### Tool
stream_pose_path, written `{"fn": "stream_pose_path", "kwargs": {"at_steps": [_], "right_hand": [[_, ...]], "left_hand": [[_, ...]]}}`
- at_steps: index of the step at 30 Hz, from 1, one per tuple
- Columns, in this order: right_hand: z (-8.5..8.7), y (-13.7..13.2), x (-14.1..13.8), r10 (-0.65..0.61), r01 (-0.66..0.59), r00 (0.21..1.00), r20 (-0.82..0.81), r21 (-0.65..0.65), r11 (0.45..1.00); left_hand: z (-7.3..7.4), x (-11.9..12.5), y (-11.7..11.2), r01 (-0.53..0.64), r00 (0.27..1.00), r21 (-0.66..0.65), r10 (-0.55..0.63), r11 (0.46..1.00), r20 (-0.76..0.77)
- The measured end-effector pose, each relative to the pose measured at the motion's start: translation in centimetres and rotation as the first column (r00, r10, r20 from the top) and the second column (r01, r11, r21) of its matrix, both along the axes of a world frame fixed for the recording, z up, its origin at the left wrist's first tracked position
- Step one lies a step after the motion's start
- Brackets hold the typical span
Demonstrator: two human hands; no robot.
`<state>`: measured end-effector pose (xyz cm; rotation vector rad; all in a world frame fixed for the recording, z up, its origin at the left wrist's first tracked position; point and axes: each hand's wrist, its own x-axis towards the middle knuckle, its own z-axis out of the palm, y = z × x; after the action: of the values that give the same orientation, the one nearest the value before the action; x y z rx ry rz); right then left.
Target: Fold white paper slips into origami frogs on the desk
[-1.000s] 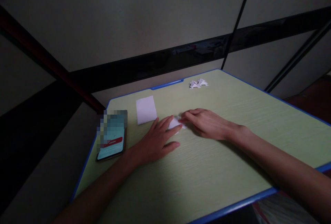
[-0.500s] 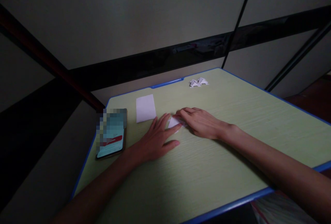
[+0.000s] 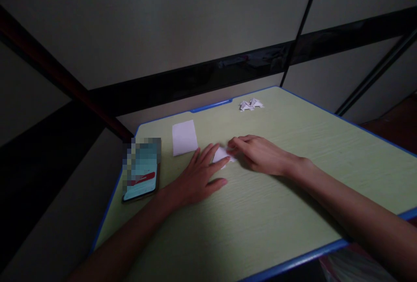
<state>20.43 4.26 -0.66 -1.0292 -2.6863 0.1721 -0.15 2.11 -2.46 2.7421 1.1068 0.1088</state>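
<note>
A small folded white paper (image 3: pixel 221 154) lies on the table between my two hands. My left hand (image 3: pixel 201 177) rests flat with its fingers spread, the index fingertip pressing on the paper's near side and the other fingertips along its left edge. At the paper's right end is my right hand (image 3: pixel 259 154), its fingers curled and pinched together against that edge. Part of the paper is hidden beneath the right fingers, so the shape of its fold there does not show.
A flat white sheet of paper (image 3: pixel 184 137) lies left of my hands. Further left is a phone (image 3: pixel 142 173) with a lit, partly blurred screen. Two folded paper figures (image 3: pixel 251 104) sit at the back of the blue-edged table (image 3: pixel 293 221). Cabinet panels (image 3: pixel 195 21) rise behind.
My right hand has slid slightly to the right along the folded paper, uncovering a little more of it. My left hand stays in place on the paper.
</note>
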Motion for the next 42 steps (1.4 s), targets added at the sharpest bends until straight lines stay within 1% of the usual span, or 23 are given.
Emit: {"fn": "stream_pose_path", "kwargs": {"at_steps": [5, 8, 11, 15, 20, 23, 25, 27, 30, 33, 36, 40, 42], "right_hand": [[0.7, -0.3, 0.4, 0.017, -0.017, 0.998, 0.065, 0.008, 1.0], [0.8, -0.5, 0.6, 0.029, -0.03, 0.997, 0.072, 0.02, 0.999], [0.6, -0.6, 0.7, 0.029, -0.032, 0.999, 0.046, 0.067, 0.997], [0.4, -0.5, 0.9, 0.028, -0.022, 0.999, -0.035, 0.153, 0.988], [0.1, -0.4, 0.8, 0.158, -0.149, 0.986, -0.049, 0.162, 0.976], [-0.6, -0.6, 0.1, 0.193, -0.18, 0.978, -0.078, 0.155, 0.971], [-1.0, -0.8, -0.5, 0.241, -0.224, 0.967, -0.089, 0.167, 0.96], [-1.3, -0.8, -1.0, 0.261, -0.245, 0.963, -0.063, 0.188, 0.951], [-1.2, -0.6, -1.0, 0.283, -0.275, 0.959, -0.01, 0.196, 0.941], [-0.7, -0.2, -0.2, 0.277, -0.28, 0.96, 0.043, 0.179, 0.943], [-0.5, 0.1, 0.6, 0.203, -0.211, 0.977, 0.07, 0.155, 0.965], [-0.9, 0.4, 0.7, 0.179, -0.187, 0.982, 0.065, 0.167, 0.968], [-1.1, 0.6, 0.6, 0.182, -0.186, 0.983, 0.041, 0.162, 0.969]], "left_hand": [[0.1, 0.1, 0.1, 0.022, 1.0, -0.02, -0.023, 1.0, -0.018], [0.2, 0.1, 0.1, 0.035, 0.999, -0.033, -0.035, 0.999, -0.002], [0.2, 0.1, 0.1, 0.039, 0.999, -0.021, -0.039, 0.999, 0.019], [0.1, 0.0, -0.1, 0.028, 0.999, 0.051, -0.03, 0.998, 0.04], [0.3, 0.3, -0.5, -0.019, 0.997, 0.098, 0.011, 0.995, 0.081], [0.4, 0.7, -0.6, -0.037, 0.996, 0.107, 0.028, 0.994, 0.085], [0.5, 0.9, -0.7, -0.053, 0.996, 0.114, 0.044, 0.992, 0.081], [0.4, 1.0, -0.8, -0.072, 0.994, 0.117, 0.062, 0.991, 0.086], [0.4, 0.9, -0.8, -0.083, 0.991, 0.093, 0.072, 0.992, 0.116], [0.3, 0.6, -0.7, -0.058, 0.985, 0.037, 0.051, 0.998, 0.163], [0.3, 0.2, -0.5, -0.02, 0.983, 0.002, 0.019, 1.0, 0.185], [0.3, -0.1, -0.6, 0.031, 0.979, -0.011, -0.028, 0.999, 0.201], [0.3, -0.1, -0.6, 0.032, 0.975, -0.02, -0.026, 0.999, 0.222]]}}
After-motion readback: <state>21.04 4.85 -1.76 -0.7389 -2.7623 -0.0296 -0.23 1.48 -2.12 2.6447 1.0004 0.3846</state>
